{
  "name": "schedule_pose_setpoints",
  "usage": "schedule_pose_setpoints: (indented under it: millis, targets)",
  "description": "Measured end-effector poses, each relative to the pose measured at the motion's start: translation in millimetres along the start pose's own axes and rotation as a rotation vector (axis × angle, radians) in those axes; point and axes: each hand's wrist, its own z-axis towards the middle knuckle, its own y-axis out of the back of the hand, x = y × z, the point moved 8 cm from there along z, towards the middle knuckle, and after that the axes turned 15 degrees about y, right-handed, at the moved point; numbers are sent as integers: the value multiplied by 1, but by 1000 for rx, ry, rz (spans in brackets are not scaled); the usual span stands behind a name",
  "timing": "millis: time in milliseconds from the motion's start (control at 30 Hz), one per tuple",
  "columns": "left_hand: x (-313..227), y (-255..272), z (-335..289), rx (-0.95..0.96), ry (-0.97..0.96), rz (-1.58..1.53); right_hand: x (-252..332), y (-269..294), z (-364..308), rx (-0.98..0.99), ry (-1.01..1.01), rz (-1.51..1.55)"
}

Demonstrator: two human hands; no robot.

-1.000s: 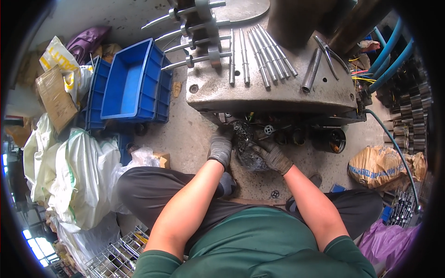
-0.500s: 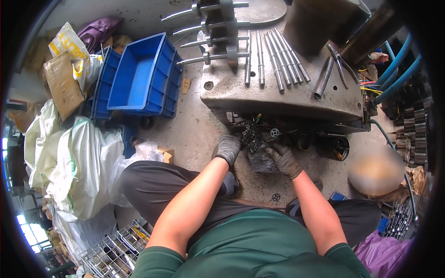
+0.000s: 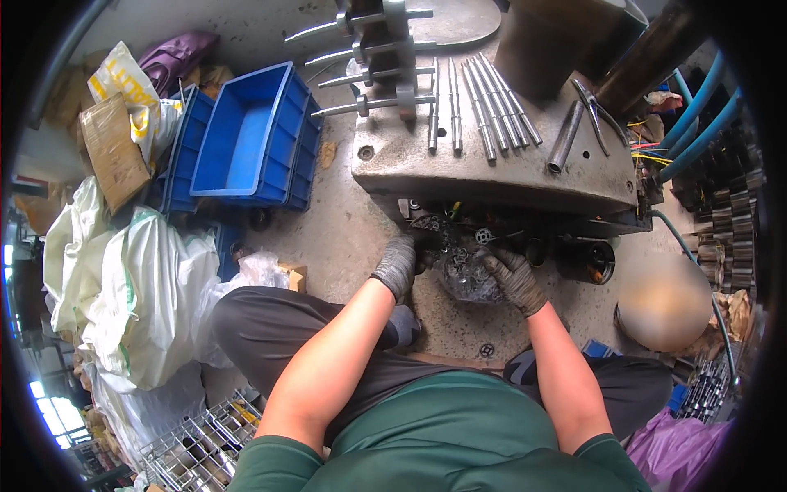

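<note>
The left hand [image 3: 396, 269], in a grey glove, is curled at the left side of a dark container [image 3: 425, 239]; its fingertips are hidden, so I cannot tell whether it grips. The right hand [image 3: 516, 281], gloved likewise, is closed on the right edge of a plastic bag [image 3: 469, 288].

The bag sits between the hands, low in front of the bench. It is clear, crumpled and greyish, with dark contents showing through its wall. Small, shiny metal pieces [image 3: 456, 261] lie in a loose tangle at its mouth, just beside the container; their exact shape is too small to tell.

A round, holed disc [image 3: 484, 236] is just behind the bag. A dark cylinder [image 3: 584, 261] lies to the right, open end facing right. On the bench [image 3: 385, 170] are metal rods [image 3: 457, 107], a short pipe [image 3: 566, 139] and pliers [image 3: 592, 121]. Blue crates [image 3: 246, 131] stand to the left.
</note>
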Motion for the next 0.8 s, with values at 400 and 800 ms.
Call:
schedule_pose_setpoints:
  millis: [400, 800]
  targets:
    - [3, -58, -41, -196, -680, 974, -4, 31, -20, -30, -70, 58]
    - [51, -93, 7, -185, -510, 1120, -88, 68, -76, 231, -262, -453]
